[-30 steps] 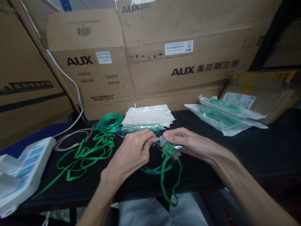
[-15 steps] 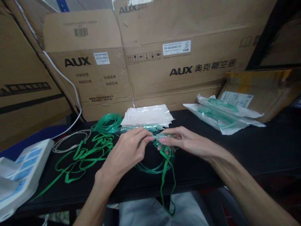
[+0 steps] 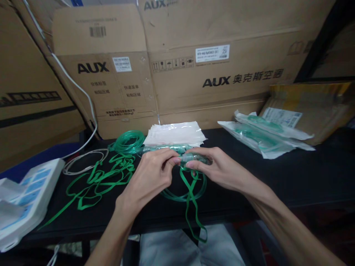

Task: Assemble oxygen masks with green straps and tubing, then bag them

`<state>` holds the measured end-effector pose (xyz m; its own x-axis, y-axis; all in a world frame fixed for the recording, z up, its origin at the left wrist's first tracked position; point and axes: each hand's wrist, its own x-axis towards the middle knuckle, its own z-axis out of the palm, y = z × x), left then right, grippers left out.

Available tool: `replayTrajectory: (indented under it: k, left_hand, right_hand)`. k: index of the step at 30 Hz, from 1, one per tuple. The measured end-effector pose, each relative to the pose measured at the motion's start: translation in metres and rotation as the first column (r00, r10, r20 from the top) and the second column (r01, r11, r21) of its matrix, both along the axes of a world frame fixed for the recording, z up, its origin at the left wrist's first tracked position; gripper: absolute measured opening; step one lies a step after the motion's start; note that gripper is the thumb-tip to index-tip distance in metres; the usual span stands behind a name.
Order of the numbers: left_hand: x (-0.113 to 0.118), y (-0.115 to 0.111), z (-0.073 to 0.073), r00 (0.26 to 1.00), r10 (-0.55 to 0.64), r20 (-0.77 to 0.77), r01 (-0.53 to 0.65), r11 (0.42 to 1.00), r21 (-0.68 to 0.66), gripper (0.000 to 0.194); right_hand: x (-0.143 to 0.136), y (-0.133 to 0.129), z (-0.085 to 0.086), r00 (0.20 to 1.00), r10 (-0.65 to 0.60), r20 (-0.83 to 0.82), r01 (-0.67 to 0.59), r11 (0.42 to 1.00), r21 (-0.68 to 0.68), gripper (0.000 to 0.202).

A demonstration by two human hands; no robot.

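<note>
My right hand [image 3: 210, 162] is closed on a clear green plastic mask piece [image 3: 198, 158] with a pale connector. Beside it, touching the connector's left end, my left hand [image 3: 158, 166] pinches with thumb and forefinger; the small part between them is mostly hidden. A green strap [image 3: 190, 199] hangs from the mask over the table's front edge. Under the hands lies a coil of clear green tubing [image 3: 177, 197]. Just behind them are more clear green plastic parts [image 3: 180, 149] and a stack of white pouches [image 3: 174, 134].
At left lie coiled green tubing [image 3: 129, 141], tangled green straps [image 3: 102, 183], a pale cable loop [image 3: 83, 162] and a white-and-blue device [image 3: 33, 195]. Packaged masks [image 3: 257, 136] rest at right by a taped carton [image 3: 318, 111]. Large cardboard boxes [image 3: 177, 85] stand behind.
The mask piece has turned in my right hand, and its hanging strap has shifted left and now crosses itself. Both hands remain together. The view has moved slightly.
</note>
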<state>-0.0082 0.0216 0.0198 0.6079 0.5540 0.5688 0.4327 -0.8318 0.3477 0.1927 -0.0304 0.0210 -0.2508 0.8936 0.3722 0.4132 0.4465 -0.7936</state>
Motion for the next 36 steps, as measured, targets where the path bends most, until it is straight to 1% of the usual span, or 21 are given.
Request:
replayTrajectory:
  k: [5, 10, 12, 15, 18, 20, 23, 25, 28, 33, 36]
  left_hand:
    - [0.0, -0.002, 0.004, 1.0, -0.002, 0.0, 0.002, 0.993, -0.114, 0.023]
    - [0.001, -0.003, 0.008, 0.999, -0.03, 0.022, 0.034, 0.977, -0.212, 0.023]
    - [-0.001, -0.004, 0.011, 0.998, -0.057, 0.014, 0.059, 0.956, -0.287, 0.029]
    - [-0.006, -0.004, 0.014, 0.996, -0.087, -0.021, 0.071, 0.906, -0.417, 0.041]
    - [-0.011, -0.003, 0.014, 0.994, -0.099, -0.041, 0.067, 0.869, -0.491, 0.044]
    - [-0.011, -0.002, 0.014, 0.994, -0.099, -0.041, 0.067, 0.873, -0.482, 0.042]
    - [-0.007, -0.001, 0.011, 0.997, -0.07, -0.012, 0.06, 0.92, -0.387, 0.034]
    - [-0.002, -0.002, 0.01, 0.999, -0.042, 0.005, 0.042, 0.946, -0.321, 0.03]
    - [0.004, -0.004, 0.008, 1.0, -0.019, 0.003, 0.019, 0.969, -0.248, 0.025]
    - [0.006, -0.004, 0.002, 1.0, -0.011, -0.013, 0.009, 0.988, -0.157, 0.021]
    - [0.007, -0.003, -0.002, 1.0, -0.004, -0.018, 0.002, 0.994, -0.106, 0.02]
  right_hand:
    - [0.0, -0.002, 0.0, 0.997, -0.04, 0.06, 0.033, 0.993, 0.111, 0.026]
    - [0.009, -0.005, 0.002, 0.989, -0.061, 0.133, 0.039, 0.986, 0.164, 0.027]
    - [0.014, -0.006, 0.003, 0.985, -0.062, 0.163, 0.026, 0.976, 0.216, 0.031]
    - [0.018, -0.007, 0.005, 0.973, -0.085, 0.217, 0.019, 0.957, 0.288, 0.034]
    - [0.018, -0.009, 0.005, 0.96, -0.104, 0.261, 0.01, 0.942, 0.337, 0.035]
    - [0.017, -0.009, 0.003, 0.955, -0.1, 0.279, -0.003, 0.938, 0.348, 0.036]
    - [0.017, -0.008, -0.003, 0.952, -0.128, 0.278, 0.03, 0.943, 0.332, 0.039]
    - [0.017, -0.006, -0.007, 0.95, -0.158, 0.27, 0.075, 0.953, 0.293, 0.042]
    - [0.019, -0.005, -0.011, 0.948, -0.183, 0.261, 0.125, 0.966, 0.225, 0.044]
    - [0.015, -0.005, -0.005, 0.946, -0.202, 0.255, 0.161, 0.972, 0.172, 0.038]
    - [0.01, -0.006, 0.002, 0.951, -0.175, 0.254, 0.157, 0.983, 0.091, 0.029]
